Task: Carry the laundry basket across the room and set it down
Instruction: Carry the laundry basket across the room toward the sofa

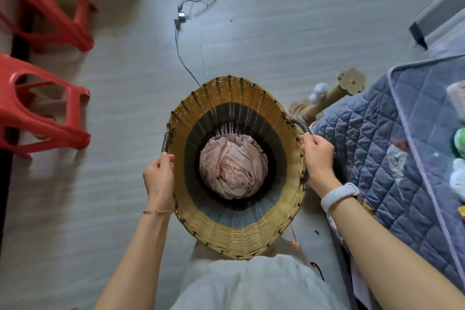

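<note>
A tall woven laundry basket (226,239), yellow at the rim and dark grey lower down, is held in front of my body, seen from above. Crumpled pink cloth (232,167) lies at its bottom. My left hand (159,175) is closed on the basket's left handle (166,142). My right hand (318,156) is closed on the right handle (300,124); that wrist wears a white band. Whether the basket's base touches the floor is hidden.
Two red plastic stools (40,106) stand at the left. A bed with a blue quilted cover (392,148) runs along the right, with a cardboard toy (332,94) beside it. A black cable with a plug (180,19) trails across the grey floor ahead.
</note>
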